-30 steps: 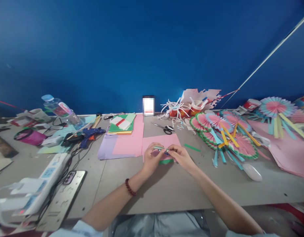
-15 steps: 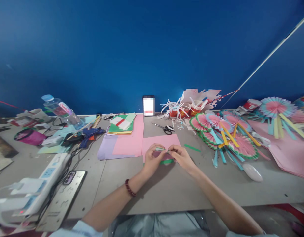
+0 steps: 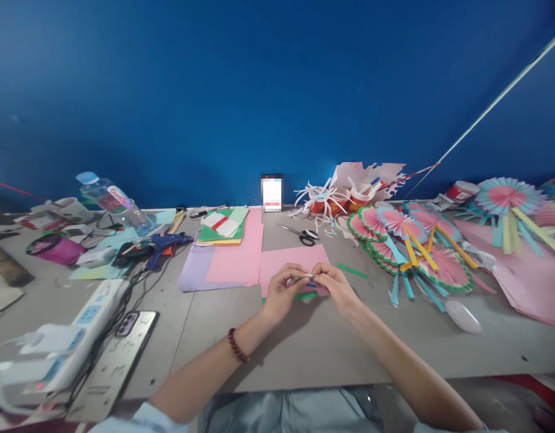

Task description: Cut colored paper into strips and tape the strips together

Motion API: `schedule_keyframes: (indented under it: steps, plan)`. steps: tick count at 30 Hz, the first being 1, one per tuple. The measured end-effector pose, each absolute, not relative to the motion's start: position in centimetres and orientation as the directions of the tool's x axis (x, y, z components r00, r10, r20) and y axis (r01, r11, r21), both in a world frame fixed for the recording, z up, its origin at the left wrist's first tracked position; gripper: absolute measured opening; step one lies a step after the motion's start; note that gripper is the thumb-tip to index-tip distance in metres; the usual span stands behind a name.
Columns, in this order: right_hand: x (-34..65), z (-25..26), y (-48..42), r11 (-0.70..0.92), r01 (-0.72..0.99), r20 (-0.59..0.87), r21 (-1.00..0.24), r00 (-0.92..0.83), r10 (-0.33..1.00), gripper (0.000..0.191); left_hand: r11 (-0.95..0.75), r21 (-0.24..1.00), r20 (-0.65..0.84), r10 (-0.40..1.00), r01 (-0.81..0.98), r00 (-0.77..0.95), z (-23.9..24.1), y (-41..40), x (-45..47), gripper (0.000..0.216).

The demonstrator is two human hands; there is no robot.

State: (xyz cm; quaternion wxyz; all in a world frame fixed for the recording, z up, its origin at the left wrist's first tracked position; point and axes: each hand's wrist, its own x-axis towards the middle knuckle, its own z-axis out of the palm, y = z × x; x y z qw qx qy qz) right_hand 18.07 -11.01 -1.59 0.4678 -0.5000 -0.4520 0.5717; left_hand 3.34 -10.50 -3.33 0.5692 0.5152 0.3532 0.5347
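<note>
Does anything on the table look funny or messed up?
Yes. The pink paper behind the red cups has a ragged edge with gaps, as if something nibbled it. The bottle on the left is odd too: it slants instead of standing straight.

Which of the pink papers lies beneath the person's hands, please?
The middle pink sheet, beneath the left hand and right hand. The left pink sheet bears a paper stack; the rightmost pink sheets lie farther off; ragged pink paper shows behind cups.

The left hand (image 3: 279,293) and right hand (image 3: 337,288) have shifted slightly rightward over the pink sheet (image 3: 295,256) — less of the pale strip (image 3: 308,276) now shows between them.
</note>
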Motion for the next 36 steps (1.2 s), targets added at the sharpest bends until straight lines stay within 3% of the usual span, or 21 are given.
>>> schedule_keyframes:
  steps: [13,22,27,32,36]
  plan:
    - [18.3,-2.0,-10.9,-0.288,-0.244,-0.265,-0.926,-0.121,0.956,0.019,-0.246,0.951,0.28,0.942,-0.186,0.184,-3.8,-10.6,3.2,0.01]
    - [18.3,-2.0,-10.9,-0.309,-0.233,-0.288,-0.922,-0.118,0.95,0.022,-0.153,0.967,0.193,0.962,-0.204,0.193,-2.9,-10.8,3.1,0.013]
    - [19.5,-2.0,-10.3,-0.28,-0.244,-0.282,-0.928,-0.025,0.959,0.023,-0.128,0.954,0.216,0.919,-0.27,0.329,-1.9,-11.3,3.1,0.012]
    - [19.4,-2.1,-10.4,-0.264,-0.186,-0.265,-0.946,-0.021,0.964,0.025,0.111,0.922,0.015,0.946,-0.37,0.323,-2.3,-11.2,3.1,0.02]
    - [19.5,-2.7,-10.4,-0.188,-0.172,-0.186,-0.967,-0.029,0.982,0.031,0.147,0.898,-0.028,0.96,-0.416,0.278,-2.9,-10.8,3.1,0.026]
